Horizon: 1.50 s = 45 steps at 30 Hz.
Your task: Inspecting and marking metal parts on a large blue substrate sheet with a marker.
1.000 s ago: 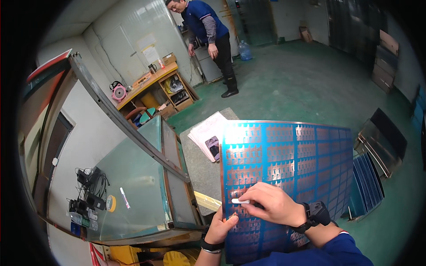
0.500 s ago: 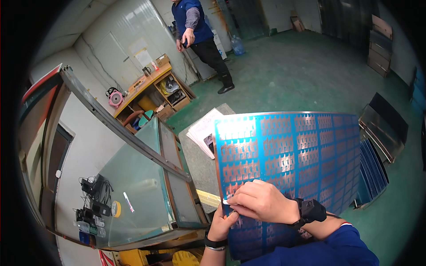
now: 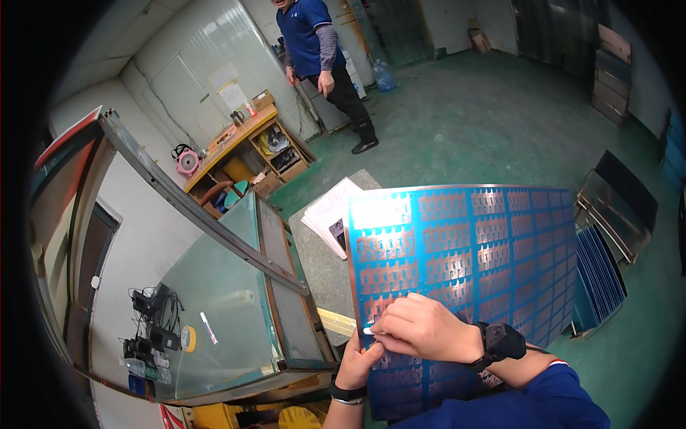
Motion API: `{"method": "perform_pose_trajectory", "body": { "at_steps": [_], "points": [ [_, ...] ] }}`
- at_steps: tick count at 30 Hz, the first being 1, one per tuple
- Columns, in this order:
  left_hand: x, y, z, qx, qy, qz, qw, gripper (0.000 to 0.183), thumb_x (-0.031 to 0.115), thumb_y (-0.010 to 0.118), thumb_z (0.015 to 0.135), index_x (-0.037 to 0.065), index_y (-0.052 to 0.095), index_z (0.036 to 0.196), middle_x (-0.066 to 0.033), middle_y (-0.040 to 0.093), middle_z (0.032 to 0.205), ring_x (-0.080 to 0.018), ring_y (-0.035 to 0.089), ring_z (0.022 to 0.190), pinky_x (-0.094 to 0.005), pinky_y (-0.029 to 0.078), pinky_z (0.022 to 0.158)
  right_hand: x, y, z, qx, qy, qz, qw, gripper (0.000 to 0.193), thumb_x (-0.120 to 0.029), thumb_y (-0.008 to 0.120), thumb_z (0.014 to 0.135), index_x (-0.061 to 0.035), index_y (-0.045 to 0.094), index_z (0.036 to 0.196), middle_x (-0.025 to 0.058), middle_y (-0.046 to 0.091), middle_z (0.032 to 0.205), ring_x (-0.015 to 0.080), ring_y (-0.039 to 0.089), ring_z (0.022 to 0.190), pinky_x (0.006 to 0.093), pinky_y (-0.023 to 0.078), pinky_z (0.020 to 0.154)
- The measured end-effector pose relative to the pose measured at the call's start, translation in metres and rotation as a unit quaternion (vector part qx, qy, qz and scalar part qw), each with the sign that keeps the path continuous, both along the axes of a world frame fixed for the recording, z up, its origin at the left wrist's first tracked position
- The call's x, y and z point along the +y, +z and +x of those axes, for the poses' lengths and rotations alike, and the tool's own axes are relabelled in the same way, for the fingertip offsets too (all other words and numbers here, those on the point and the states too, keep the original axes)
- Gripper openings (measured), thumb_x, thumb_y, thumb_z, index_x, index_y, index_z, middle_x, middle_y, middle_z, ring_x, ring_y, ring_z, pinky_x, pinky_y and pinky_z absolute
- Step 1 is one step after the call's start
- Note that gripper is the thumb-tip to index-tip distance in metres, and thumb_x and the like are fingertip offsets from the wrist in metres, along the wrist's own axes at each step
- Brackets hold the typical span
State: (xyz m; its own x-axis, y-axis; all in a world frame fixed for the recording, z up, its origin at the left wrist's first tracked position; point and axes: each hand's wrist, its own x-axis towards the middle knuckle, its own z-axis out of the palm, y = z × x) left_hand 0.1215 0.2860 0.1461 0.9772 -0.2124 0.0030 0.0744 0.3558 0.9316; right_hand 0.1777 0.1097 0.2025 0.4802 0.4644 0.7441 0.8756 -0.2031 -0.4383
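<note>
A large copper-coloured panel (image 3: 450, 236) with a blue grid pattern stands tilted in front of me, bright glare at its upper left. My left hand (image 3: 355, 366) grips its left edge, thumb on the patterned face. Just above that thumb, my right hand (image 3: 427, 327) is closed in a pinch over the panel's left part. A small white thing (image 3: 368, 331) pokes out from the right fingertips close to the panel's edge; its kind is hidden by the fingers. The lower part of the panel is partly covered by my right forearm.
Left stands a glass-topped table (image 3: 236, 336) with a marker (image 3: 209, 328), a tape roll (image 3: 188, 339) and black adapters (image 3: 151, 314). Papers (image 3: 332, 214) lie on a grey surface behind the panel. Stacked blue panels (image 3: 599, 275) stand right. A person (image 3: 314, 43) stands far back.
My right hand and the white thing have shifted slightly right and down along the panel. The panel has tilted a little. The person at the back has lowered a raised arm.
</note>
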Motion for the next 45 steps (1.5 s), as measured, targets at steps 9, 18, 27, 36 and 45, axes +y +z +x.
{"method": "perform_pose_trajectory", "body": {
  "at_steps": [9, 18, 27, 36, 45],
  "points": [
    [0.004, 0.001, -0.004, 0.024, 0.026, 0.015, 0.999, 0.057, 0.018, 0.063, 0.078, 0.003, 0.037, 0.126, -0.0052, 0.051, 0.114, -0.0133, 0.049, 0.102, -0.0283, 0.038, 0.089, -0.068, 0.021, 0.047, 0.109, -0.172, 0.073, 0.976, 0.01, -0.006, 0.062, 0.07, -0.004, 0.056, 0.077, 0.0059, 0.055, 0.069, 0.0154, 0.052, 0.059, 0.0265, 0.042, 0.055],
    [0.003, -0.006, 0.0, 0.036, 0.038, 0.031, 0.998, 0.055, 0.017, 0.062, 0.079, 0.002, 0.037, 0.126, -0.0014, 0.051, 0.104, -0.009, 0.048, 0.091, -0.0253, 0.039, 0.083, -0.134, 0.043, 0.108, 0.098, -0.291, 0.348, 0.886, 0.008, -0.009, 0.056, 0.083, -0.0024, 0.058, 0.088, -0.0038, 0.047, 0.069, 0.0038, 0.04, 0.058, 0.0175, 0.033, 0.051],
    [0.011, -0.01, 0.003, 0.027, 0.059, 0.003, 0.998, 0.052, 0.016, 0.06, 0.081, 0.002, 0.037, 0.126, -0.004, 0.05, 0.11, -0.0111, 0.048, 0.096, -0.0267, 0.039, 0.086, -0.245, -0.031, 0.037, 0.238, -0.172, 0.735, 0.611, 0.02, -0.012, 0.05, 0.088, 0.0011, 0.051, 0.103, 0.0057, 0.055, 0.087, 0.0103, 0.052, 0.074, 0.0191, 0.043, 0.058],
    [-0.024, -0.004, 0.037, -0.017, 0.069, -0.121, 0.99, 0.045, 0.012, 0.051, 0.087, 0.006, 0.034, 0.129, -0.0073, 0.049, 0.117, -0.0166, 0.051, 0.101, -0.0312, 0.042, 0.086, -0.353, -0.138, -0.063, 0.247, -0.315, 0.654, 0.642, 0.033, -0.004, 0.045, 0.087, -0.0003, 0.044, 0.12, 0.0052, 0.052, 0.094, 0.004, 0.041, 0.061, 0.0146, 0.036, 0.049],
    [-0.09, -0.002, 0.048, 0.049, 0.0, -0.317, 0.947, 0.043, 0.01, 0.051, 0.088, 0.01, 0.034, 0.127, -0.0063, 0.048, 0.119, -0.0189, 0.048, 0.108, -0.0366, 0.042, 0.091, -0.214, -0.107, -0.084, 0.481, -0.119, 0.579, 0.647, 0.051, -0.052, 0.036, 0.089, -0.0068, 0.05, 0.109, -0.0031, 0.051, 0.079, 0.0023, 0.035, 0.051, 0.0154, 0.027, 0.039]
  ]
}}
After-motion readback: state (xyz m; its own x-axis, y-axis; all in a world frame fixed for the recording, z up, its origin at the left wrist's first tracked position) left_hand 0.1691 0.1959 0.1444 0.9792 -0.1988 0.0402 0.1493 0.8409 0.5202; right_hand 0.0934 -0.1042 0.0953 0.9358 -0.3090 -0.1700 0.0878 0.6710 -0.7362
